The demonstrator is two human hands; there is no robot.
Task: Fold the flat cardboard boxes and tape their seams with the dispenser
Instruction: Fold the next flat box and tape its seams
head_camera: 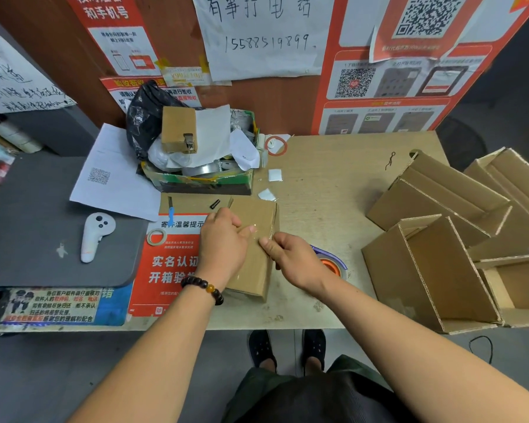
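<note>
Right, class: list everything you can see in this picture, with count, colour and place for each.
small cardboard box: one, brown, table centre, under both hands
tape dispenser: one, purple and orange, partly hidden behind the right hand
open cardboard boxes: several, brown, table right
cluttered box: one, green-edged, back centre
black bag: one, back centre
white controller: one, on grey mat
tape ring: one, pale, on red notice
paper sheet: one, white, left of cluttered box
left hand: on the box, beaded bracelet at wrist
right hand: fingers at box edge
</note>
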